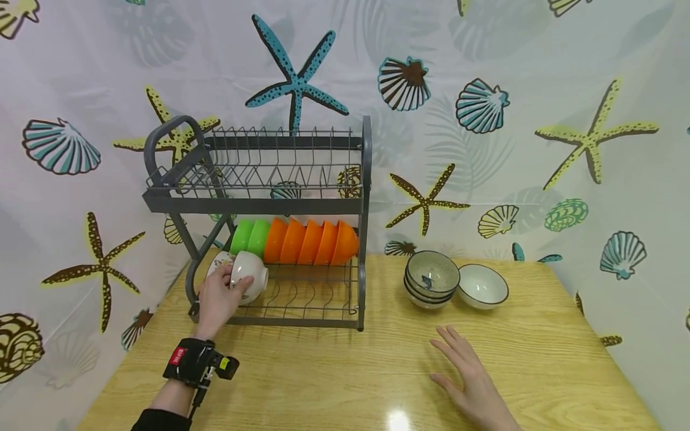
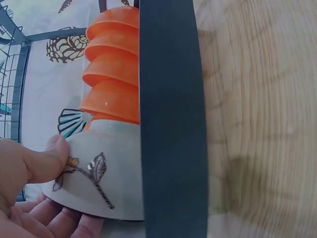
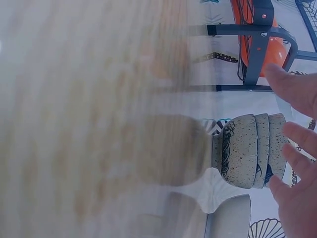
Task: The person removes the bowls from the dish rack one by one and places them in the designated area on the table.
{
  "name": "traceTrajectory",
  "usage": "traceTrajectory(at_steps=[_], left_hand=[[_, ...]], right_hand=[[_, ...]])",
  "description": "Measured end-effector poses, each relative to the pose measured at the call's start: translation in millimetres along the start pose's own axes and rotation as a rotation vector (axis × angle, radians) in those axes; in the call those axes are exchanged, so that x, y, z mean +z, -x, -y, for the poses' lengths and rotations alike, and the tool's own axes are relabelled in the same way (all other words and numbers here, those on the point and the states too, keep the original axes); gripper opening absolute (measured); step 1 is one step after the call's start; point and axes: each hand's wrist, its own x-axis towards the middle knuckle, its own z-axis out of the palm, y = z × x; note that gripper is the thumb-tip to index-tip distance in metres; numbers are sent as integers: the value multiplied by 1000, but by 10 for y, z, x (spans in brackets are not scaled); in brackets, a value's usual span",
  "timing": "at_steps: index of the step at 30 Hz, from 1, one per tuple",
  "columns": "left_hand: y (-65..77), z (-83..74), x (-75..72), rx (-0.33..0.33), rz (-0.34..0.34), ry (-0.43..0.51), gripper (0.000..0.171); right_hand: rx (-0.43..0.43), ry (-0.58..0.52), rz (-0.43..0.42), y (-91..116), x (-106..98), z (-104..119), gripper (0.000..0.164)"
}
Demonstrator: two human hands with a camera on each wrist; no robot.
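Note:
My left hand (image 1: 218, 299) grips a white bowl (image 1: 251, 276) tipped on its side at the left end of the lower rack shelf. In the left wrist view, the thumb lies on the bowl's outer wall, beside a printed leaf sprig, and the fingers are at its rim. Another white patterned bowl (image 1: 220, 263) stands just left of it, partly hidden by the hand. Above the table, my right hand (image 1: 468, 377) has its fingers spread and holds nothing. It is nearest to a stack of speckled bowls (image 1: 433, 276) and a single white bowl (image 1: 483, 287).
A grey two-tier dish rack (image 1: 253, 206) stands at the table's left. Behind the held bowl, green bowls (image 1: 251, 238) and several orange bowls (image 1: 309, 242) line the lower tier on their sides. The wooden table (image 1: 323, 377) meets a patterned cloth (image 1: 517, 179) at the back.

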Motion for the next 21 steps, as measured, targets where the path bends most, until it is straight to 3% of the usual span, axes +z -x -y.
traceTrajectory(at_steps=[11, 16, 21], left_hand=[[69, 34, 61, -24, 6, 80, 34], [111, 6, 71, -50, 31, 162, 35], [159, -23, 82, -56, 48, 265, 33]], right_hand=[[2, -6, -12, 7, -2, 3, 72], [-21, -20, -32, -5, -5, -2, 55], [-40, -24, -53, -13, 2, -4, 62]])
